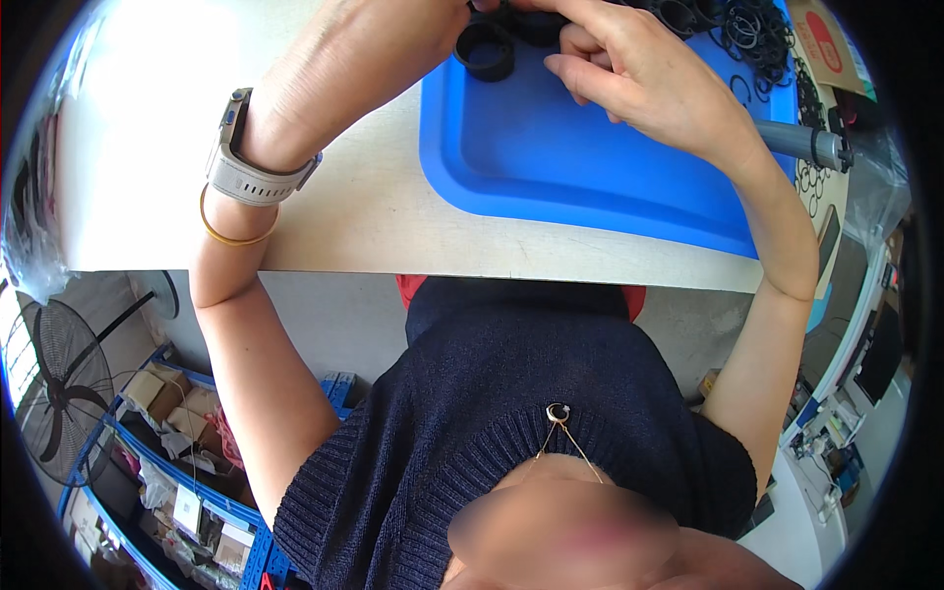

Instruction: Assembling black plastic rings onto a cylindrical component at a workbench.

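Observation:
Over the blue tray point(590, 167), my right hand point(639, 74) reaches in from the right. Its index finger is stretched toward the top edge of the picture, the thumb stands apart and the other fingers are loosely curled; I see nothing held between them. My left hand point(418, 29) comes over the tray's left rim, and its fingers are cut off by the top edge, so what they hold is hidden. Close to both hands is a thick black ring point(485, 51) in the tray. Beside it lies another dark piece point(539, 28), partly covered by my right hand.
Thin black rings point(752, 34) are heaped in the tray's far right corner. A grey cylindrical tool point(801, 141) lies across its right rim. A brown cardboard box point(831, 49) stands beyond. The pale table's point(344, 236) front edge is before me; a fan point(64, 393) and shelving are at lower left.

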A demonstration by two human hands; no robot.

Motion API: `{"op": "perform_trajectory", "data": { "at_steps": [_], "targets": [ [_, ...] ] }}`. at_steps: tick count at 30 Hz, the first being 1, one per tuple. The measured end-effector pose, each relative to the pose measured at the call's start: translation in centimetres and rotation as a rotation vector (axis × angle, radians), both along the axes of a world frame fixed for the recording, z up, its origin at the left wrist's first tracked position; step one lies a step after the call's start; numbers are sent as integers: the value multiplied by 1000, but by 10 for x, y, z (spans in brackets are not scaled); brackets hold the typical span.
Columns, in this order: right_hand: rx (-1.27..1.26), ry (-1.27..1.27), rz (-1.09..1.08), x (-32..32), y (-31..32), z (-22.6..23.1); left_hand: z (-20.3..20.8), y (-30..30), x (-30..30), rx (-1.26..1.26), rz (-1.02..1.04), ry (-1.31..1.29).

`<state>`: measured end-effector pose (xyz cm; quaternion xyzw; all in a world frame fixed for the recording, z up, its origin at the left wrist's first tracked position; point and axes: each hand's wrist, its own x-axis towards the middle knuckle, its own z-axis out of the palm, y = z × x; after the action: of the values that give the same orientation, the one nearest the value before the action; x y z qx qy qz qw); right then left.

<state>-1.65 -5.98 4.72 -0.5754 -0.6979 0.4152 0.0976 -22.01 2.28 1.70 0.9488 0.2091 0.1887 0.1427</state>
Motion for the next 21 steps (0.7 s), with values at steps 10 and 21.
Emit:
{"op": "perform_trajectory", "data": {
  "at_steps": [10,21],
  "targets": [
    [69,31,-28,-1,-2,-7,-16,9,1,-18,-52,-90],
    [58,14,-53,2,-2,-13,-2,22,-3,-62,23,-21]
  ]
}}
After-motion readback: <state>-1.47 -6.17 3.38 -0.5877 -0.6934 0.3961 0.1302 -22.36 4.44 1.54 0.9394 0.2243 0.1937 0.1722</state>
